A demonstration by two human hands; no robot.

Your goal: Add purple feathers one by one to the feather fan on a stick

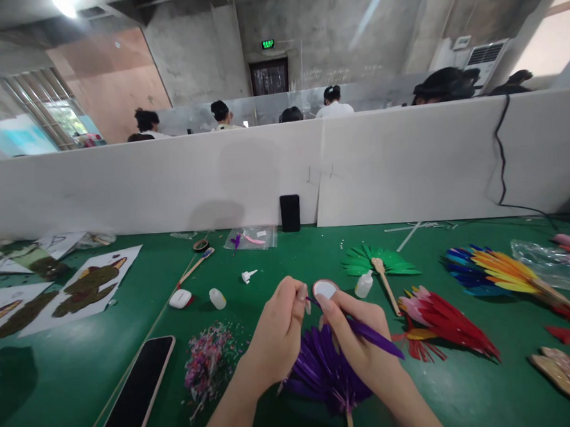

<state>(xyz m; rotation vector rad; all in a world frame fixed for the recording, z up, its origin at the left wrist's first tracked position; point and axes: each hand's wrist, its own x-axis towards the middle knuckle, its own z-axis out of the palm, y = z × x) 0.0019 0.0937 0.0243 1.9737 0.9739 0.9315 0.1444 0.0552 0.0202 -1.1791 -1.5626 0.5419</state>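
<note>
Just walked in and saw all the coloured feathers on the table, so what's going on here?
A person sits at a green table handling feathers. The right hand holds a single purple feather, while the left hand pinches at its tip. Beneath both hands lies a purple feather fan on a stick. A finished green feather fan, a red feather fan and a rainbow-coloured feather fan lie to the right; a black smartphone lies to the left.

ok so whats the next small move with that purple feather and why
Probably lower the purple feather into the purple fan lying under the hands. The right hand pinches the feather, the left hand is at its quill end beside the small round dish, and the fan already holds matching feathers.
</note>
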